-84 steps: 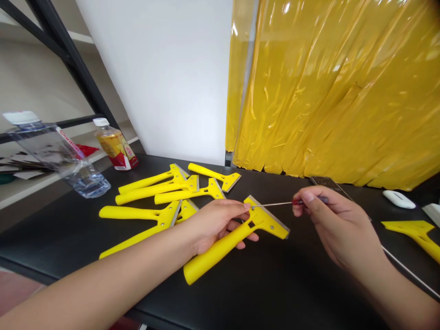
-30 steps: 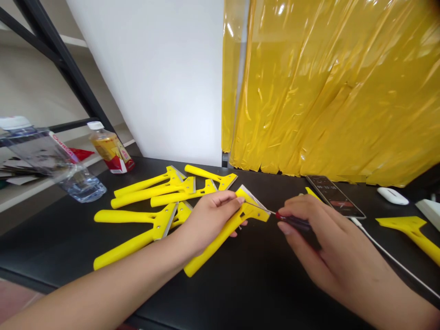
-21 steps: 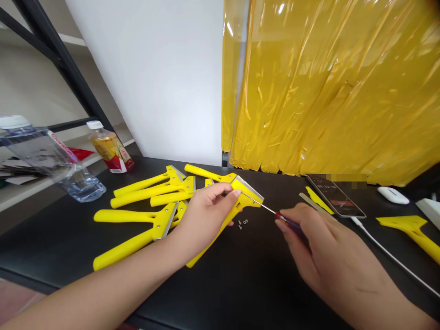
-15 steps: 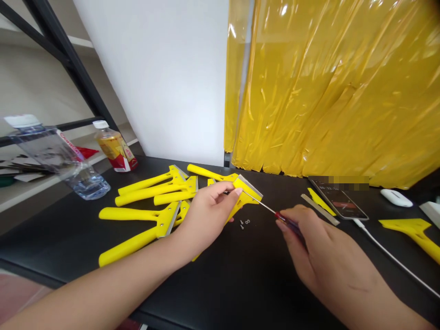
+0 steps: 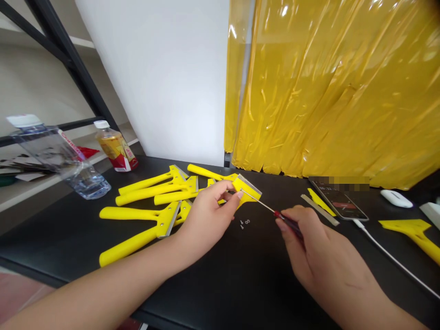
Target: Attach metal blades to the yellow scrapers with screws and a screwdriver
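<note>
My left hand (image 5: 211, 211) is closed on a yellow scraper (image 5: 250, 195) with a metal blade along its head; most of the handle is hidden behind the hand. My right hand (image 5: 323, 247) grips a screwdriver (image 5: 282, 219) with a dark handle and red collar. Its thin shaft slants left, and the tip meets the scraper's head beside my left thumb. Below the scraper, several small screws and nuts (image 5: 244, 223) lie loose on the black table (image 5: 254, 284). More yellow scrapers (image 5: 151, 188) lie in a group left of my left hand, some overlapping.
A phone (image 5: 343, 201) with a white cable lies at the right, beside a bare metal blade (image 5: 319, 210) and a yellow strip (image 5: 321, 201). Farther right are a white earbud case (image 5: 396, 198) and another scraper (image 5: 414, 231). Two bottles, one clear (image 5: 68, 160), one red-labelled (image 5: 116, 146), stand left.
The held scraper has tilted slightly, and its handle now shows less below my left hand. The screwdriver has turned a little in my right hand, its tip still at the scraper's head.
</note>
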`<state>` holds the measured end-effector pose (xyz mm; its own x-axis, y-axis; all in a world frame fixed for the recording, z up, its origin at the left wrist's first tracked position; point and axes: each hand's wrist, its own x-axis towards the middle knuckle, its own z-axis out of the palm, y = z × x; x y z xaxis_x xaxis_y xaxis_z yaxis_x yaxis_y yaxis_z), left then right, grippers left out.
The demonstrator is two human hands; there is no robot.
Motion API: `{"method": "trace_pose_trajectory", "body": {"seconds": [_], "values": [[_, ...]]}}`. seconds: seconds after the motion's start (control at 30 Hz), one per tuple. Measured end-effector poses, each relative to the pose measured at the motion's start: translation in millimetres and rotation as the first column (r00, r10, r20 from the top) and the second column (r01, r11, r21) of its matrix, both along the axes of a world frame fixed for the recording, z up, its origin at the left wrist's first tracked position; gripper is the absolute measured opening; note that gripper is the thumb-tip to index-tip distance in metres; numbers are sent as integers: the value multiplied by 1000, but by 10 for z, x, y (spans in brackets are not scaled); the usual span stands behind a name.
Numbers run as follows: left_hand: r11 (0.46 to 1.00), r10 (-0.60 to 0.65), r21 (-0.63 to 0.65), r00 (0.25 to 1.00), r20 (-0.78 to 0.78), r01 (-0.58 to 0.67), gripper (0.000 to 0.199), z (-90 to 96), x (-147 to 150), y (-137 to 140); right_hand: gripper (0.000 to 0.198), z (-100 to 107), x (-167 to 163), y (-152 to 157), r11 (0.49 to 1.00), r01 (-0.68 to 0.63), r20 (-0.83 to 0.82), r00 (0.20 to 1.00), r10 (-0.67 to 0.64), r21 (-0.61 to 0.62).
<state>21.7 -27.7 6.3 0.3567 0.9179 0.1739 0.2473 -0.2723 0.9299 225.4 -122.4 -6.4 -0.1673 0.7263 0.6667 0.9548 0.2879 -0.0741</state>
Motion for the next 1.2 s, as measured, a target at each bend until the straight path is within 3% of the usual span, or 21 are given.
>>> {"method": "trace_pose_trajectory", "body": {"seconds": [0.17, 0.3, 0.4, 0.5, 0.67, 0.97, 1.07, 1.2], "values": [[993, 15, 114, 997, -77, -6, 19, 41, -25, 21, 23, -4, 24, -3, 998, 41, -57, 998, -38, 53], [986, 26, 166, 994, -110, -8, 20, 65, -42, 31, 19, -4, 29, 4, 1000, 19, -36, 999, -19, -2], [982, 38, 190, 991, -125, -13, 21, 65, -46, 34, 24, -4, 33, 17, 999, 24, -84, 996, -22, 29], [976, 53, 218, 988, -147, -20, 21, 61, -45, 37, 16, -5, 41, 26, 999, -5, -96, 995, 1, -40], [960, 51, 279, 988, -148, -8, 21, 40, -41, 55, 22, -10, 54, 30, 997, 0, -160, 987, -13, -76], [963, 40, 271, 988, -152, 3, 20, -9, -39, 74, 21, -32, 101, 59, 984, -35, -224, 975, -6, -177], [962, 41, 275, 987, -152, 2, 20, -26, -35, 78, 33, -65, 101, 72, 992, -33, -280, 960, -2, -120], [965, 28, 262, 989, -144, 11, 19, -59, -30, 84, 20, -63, 93, 74, 983, -42, -261, 965, -7, -180]]}}
